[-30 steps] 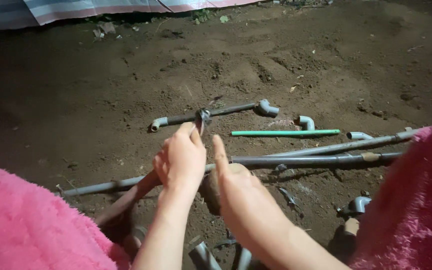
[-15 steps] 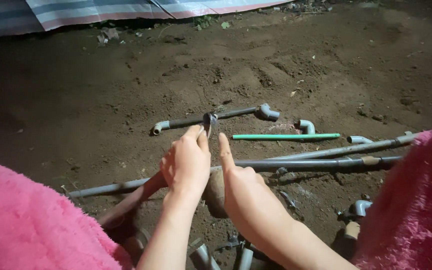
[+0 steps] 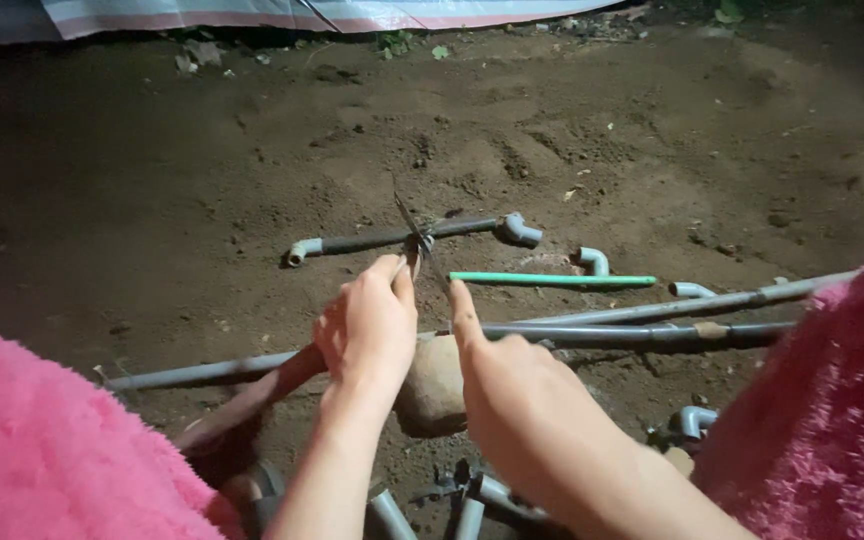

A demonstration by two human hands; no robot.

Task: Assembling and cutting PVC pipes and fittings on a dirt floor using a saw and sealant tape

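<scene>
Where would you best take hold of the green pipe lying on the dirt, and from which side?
Grip the green pipe near its middle, coming from above with fingers across its width. It lies flat and straight on the soil, bare along its length; the grey elbow sits close behind its right half, so the near side is freer.

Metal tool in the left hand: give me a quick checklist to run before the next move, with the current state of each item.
1. Left hand pinches the thin metal tool at its fingertips: ok.
2. Right hand index finger touching the tool: cannot tell.
3. Stone sits on the dirt under both hands: ok.
4. Long grey pipe lies beside the stone: ok.
5. Green pipe lies apart from both hands: ok.
6. Tool's blades open or shut: cannot tell.
</scene>
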